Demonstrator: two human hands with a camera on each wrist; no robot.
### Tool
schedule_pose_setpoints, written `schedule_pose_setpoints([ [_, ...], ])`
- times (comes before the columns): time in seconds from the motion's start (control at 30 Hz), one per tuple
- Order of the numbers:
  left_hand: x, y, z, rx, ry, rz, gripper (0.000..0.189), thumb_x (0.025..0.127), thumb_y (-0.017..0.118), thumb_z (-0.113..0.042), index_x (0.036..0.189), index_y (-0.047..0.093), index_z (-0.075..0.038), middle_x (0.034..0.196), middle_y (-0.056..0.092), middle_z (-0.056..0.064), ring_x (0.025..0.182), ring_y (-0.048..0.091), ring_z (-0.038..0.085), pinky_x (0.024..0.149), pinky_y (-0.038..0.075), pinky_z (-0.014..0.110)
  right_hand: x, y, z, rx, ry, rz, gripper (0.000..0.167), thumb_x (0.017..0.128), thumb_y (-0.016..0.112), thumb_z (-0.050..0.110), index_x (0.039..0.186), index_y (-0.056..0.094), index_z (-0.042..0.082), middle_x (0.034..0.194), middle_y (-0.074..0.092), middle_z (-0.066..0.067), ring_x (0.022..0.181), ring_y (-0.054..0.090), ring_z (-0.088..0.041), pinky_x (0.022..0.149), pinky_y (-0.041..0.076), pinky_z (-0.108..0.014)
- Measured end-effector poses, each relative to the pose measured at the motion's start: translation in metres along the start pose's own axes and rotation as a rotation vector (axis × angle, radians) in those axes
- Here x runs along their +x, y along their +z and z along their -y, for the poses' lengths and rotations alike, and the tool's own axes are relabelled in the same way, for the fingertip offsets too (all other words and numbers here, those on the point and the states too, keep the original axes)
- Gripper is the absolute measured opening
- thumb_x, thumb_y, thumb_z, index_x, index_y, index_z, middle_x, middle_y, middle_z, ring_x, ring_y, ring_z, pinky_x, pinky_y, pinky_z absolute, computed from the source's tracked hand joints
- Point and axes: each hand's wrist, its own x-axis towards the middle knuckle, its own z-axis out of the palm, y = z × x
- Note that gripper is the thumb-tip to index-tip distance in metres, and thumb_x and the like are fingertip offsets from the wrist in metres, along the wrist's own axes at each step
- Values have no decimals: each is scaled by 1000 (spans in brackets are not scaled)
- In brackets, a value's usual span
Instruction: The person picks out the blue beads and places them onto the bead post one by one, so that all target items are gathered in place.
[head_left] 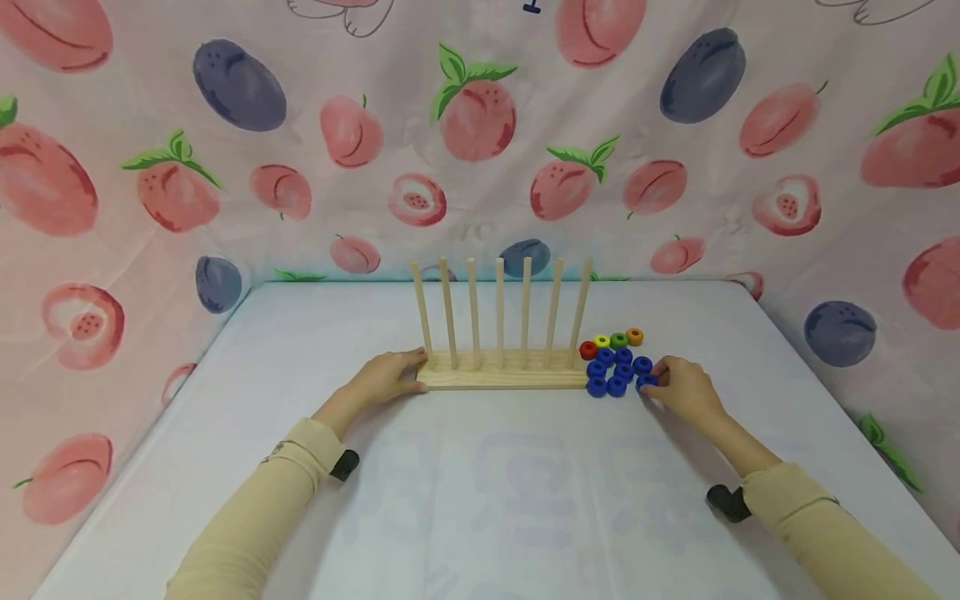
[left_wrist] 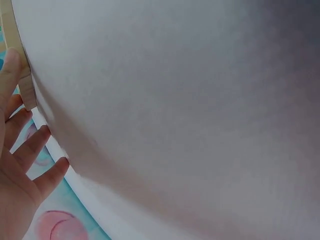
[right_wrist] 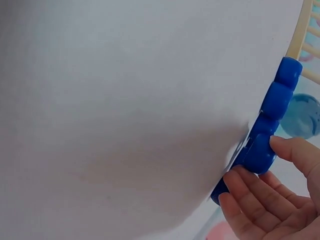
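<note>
A pale wooden peg rack (head_left: 502, 380), a flat base with several upright pegs, stands on the table. My left hand (head_left: 386, 377) holds its left end, thumb along the front and index finger behind; the other fingers are spread in the left wrist view. To the right of the rack lies a cluster of blue beads (head_left: 617, 386). At its right edge my right hand (head_left: 686, 390) pinches one blue bead (right_wrist: 259, 154) between thumb and fingers, low over the table. Behind the blue ones sit a red bead (head_left: 588, 350), a yellow bead (head_left: 602, 341), a green bead (head_left: 618, 340) and an orange bead (head_left: 635, 337).
A white cloth covers the table (head_left: 510, 492). Behind and beside it hangs a fruit-print curtain (head_left: 510, 217). Black wrist cameras (head_left: 729, 503) are strapped under both sleeves. All of the rack's pegs (head_left: 500, 312) stick up bare.
</note>
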Motion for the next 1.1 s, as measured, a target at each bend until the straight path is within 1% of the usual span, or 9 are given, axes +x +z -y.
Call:
schedule_pose_setpoints([
  [0.13,0,0,1,-11,-4,3,64,86,68,-31,137,46,1,143,44,19,128,45,41,107,37,54,0,0,1,7,-10,-14,29,81,70,11,96,59,-11,86,67,-24,77,64,-30,64,54,-38],
  [0.23,0,-1,1,-22,-14,10,65,86,68,-32,138,45,0,144,43,18,129,44,41,108,36,53,0,0,2,18,-31,-25,29,82,69,10,98,59,-11,89,67,-26,80,64,-33,68,55,-42],
  [0.33,-1,-2,1,-23,-11,9,64,86,67,-32,137,45,1,144,42,19,129,44,42,108,36,54,0,1,3,31,-53,-36,28,82,69,10,99,60,-11,91,67,-26,82,65,-34,71,56,-44],
  [0.5,-2,-3,-1,-39,4,11,63,87,67,-30,137,45,2,144,41,19,129,43,42,109,35,54,-3,0,5,53,-84,-61,27,83,68,9,100,60,-11,91,67,-27,82,66,-35,72,57,-46],
  [0.73,-3,-1,0,-56,-10,15,63,87,66,-29,138,44,2,146,40,19,131,41,41,110,34,53,-5,2,10,71,-151,-98,28,83,68,8,102,62,-12,94,68,-29,84,67,-38,74,57,-48],
  [0.97,-3,1,2,-72,-7,6,65,89,64,-30,139,41,3,147,38,19,133,39,39,111,33,51,-1,5,16,117,-210,-61,26,84,67,5,105,61,-11,97,68,-27,86,67,-37,77,57,-47],
  [1.1,-3,3,2,-82,-6,5,64,89,64,-30,139,41,3,147,38,19,134,38,39,112,32,50,2,7,19,126,-240,-66,26,84,68,5,104,62,-11,97,68,-27,85,67,-36,77,57,-46],
])
